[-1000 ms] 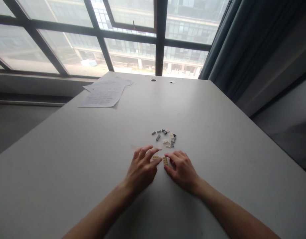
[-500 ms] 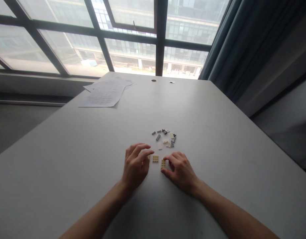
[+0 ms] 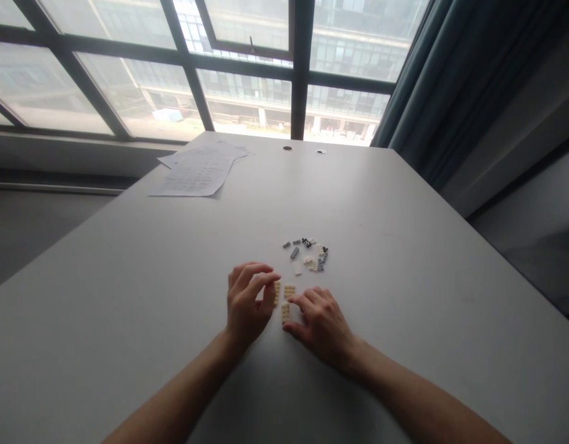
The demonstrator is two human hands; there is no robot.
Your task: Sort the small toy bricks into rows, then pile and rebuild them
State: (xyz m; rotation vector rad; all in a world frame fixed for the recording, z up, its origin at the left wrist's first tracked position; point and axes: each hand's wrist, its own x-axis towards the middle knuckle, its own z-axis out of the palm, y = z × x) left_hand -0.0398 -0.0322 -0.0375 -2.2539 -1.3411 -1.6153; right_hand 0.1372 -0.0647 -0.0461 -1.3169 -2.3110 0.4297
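My right hand (image 3: 319, 320) has its thumb and fingertips on the two ends of a tan studded toy building brick (image 3: 285, 314), which lies lengthwise near me on the table. Left of it, my left hand (image 3: 250, 302) is loosely curved with fingers apart, hovering beside a second tan brick (image 3: 276, 293). Part of that brick is hidden behind the thumb and fingers; whether they touch it is hard to tell. A third tan brick (image 3: 289, 291) rests just beyond the right hand's brick, untouched.
Beyond the hands lies a loose cluster of small pieces: a grey brick (image 3: 294, 252), a black piece (image 3: 306, 242), a white flat piece (image 3: 297, 268) and several others. Printed papers (image 3: 192, 176) lie at the far left of the white table (image 3: 381, 246), before the window.
My right hand has moved left and toward me with its tan brick, now below the middle one. My left hand has shifted slightly left, showing more of the brick beside it.
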